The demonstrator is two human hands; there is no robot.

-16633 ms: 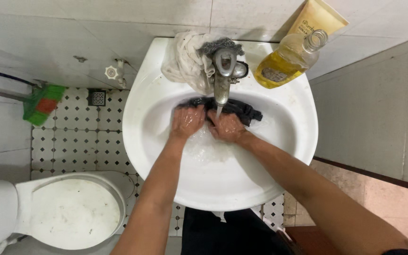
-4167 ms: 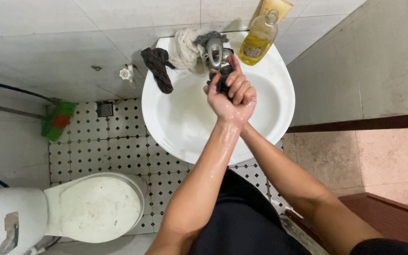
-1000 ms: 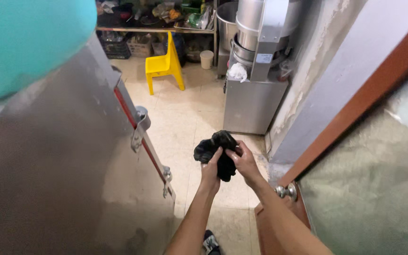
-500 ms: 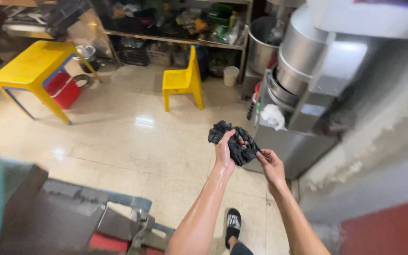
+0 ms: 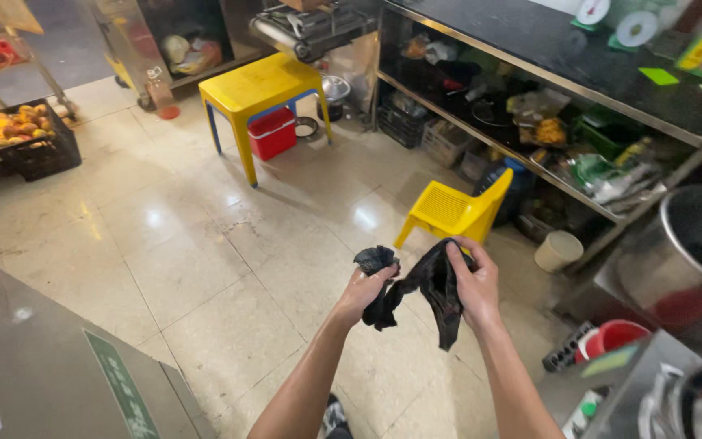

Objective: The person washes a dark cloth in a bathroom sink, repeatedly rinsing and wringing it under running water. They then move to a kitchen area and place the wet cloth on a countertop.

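Both hands closed on one black cloth (image 5: pixel 420 293), held in the air at about waist height over the tiled floor (image 5: pixel 205 244). Left hand (image 5: pixel 361 291) fisted around a bunched end, a dark wad poking out above the knuckles. Right hand (image 5: pixel 473 284) pinching the other end, fingers (image 5: pixel 466 248) curled over the top edge, thumb side hidden behind the fabric. Cloth stretched between the two hands, sagging in the middle, a loose tail hanging below the right hand. Looks limp and crumpled; cannot tell whether wet.

Just beyond the hands: small yellow plastic chair (image 5: pixel 455 210) on the floor, back toward the shelving. Right of it a pale bucket (image 5: pixel 558 250). Further out, yellow table (image 5: pixel 263 85) with a red box (image 5: pixel 273 132) underneath. Far left, black crate (image 5: pixel 30 134) full of round orange-brown produce. Along the right, long dark counter (image 5: pixel 562 57) with a cluttered lower shelf (image 5: pixel 546 138). Large metal pot (image 5: pixel 688 252) at the right edge, red tub (image 5: pixel 615 337) below it. Grey metal surface (image 5: pixel 34 366) with a green label in the bottom left corner. Dark shoe (image 5: pixel 333 416) visible at the bottom, between the forearms.
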